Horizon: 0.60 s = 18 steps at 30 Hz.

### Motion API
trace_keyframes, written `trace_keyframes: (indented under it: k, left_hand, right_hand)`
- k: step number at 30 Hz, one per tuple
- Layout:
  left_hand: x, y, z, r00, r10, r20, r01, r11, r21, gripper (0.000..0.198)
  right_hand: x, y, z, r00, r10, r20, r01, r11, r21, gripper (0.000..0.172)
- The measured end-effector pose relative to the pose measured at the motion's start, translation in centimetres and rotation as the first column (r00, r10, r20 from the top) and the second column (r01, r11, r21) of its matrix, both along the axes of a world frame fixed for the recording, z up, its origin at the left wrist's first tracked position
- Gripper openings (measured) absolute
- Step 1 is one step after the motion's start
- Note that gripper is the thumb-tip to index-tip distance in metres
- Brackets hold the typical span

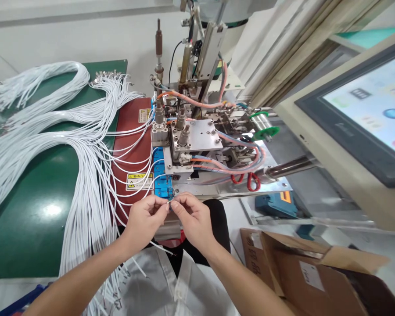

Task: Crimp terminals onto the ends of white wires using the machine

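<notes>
My left hand and my right hand meet just in front of the machine, thumbs and forefingers pinched. Between the fingertips shows a small pale piece, which looks like the end of a white cable; the fingers hide most of it. Right behind the fingertips is a row of blue holders along the machine's edge, with several white cables running into it. From under my left wrist a loose white cable end sticks out above the lap.
Bundles of white cables drape over a green table at left. A red-brown plate with warning labels adjoins the machine. At right are a solder wire spool, a touchscreen and an open cardboard box.
</notes>
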<state>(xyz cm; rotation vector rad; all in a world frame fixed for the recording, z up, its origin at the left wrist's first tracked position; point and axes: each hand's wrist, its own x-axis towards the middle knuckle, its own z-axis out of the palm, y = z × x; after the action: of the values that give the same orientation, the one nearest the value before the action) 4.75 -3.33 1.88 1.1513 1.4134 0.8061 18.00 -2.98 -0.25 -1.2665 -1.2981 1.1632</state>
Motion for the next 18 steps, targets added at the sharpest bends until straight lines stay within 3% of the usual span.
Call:
trace_keyframes:
  k: [9,12,15,18]
  left_hand:
    - [0.2,0.0,-0.4,0.997,-0.017,-0.078,0.021,0.998,0.053,0.014]
    - [0.1,0.1,-0.6,0.989,-0.039,-0.145,0.053,0.994,0.096,0.015]
    - [-0.4,0.4,-0.5,0.958,-0.115,-0.264,0.157,0.977,0.144,0.018]
    - [-0.9,0.9,-0.1,0.9,-0.203,-0.385,0.278,0.949,0.15,0.025]
  right_hand:
    - [0.7,0.4,-0.1,0.996,-0.019,0.083,0.019,1.0,0.009,0.009]
    - [0.9,0.4,-0.1,0.988,0.005,0.156,-0.021,0.995,0.099,0.009]
    - [1.2,0.4,-0.6,0.975,0.004,0.221,-0.053,0.976,0.212,0.009]
    - [1.3,0.7,-1.4,0.977,-0.044,0.209,0.0,0.979,0.204,0.011]
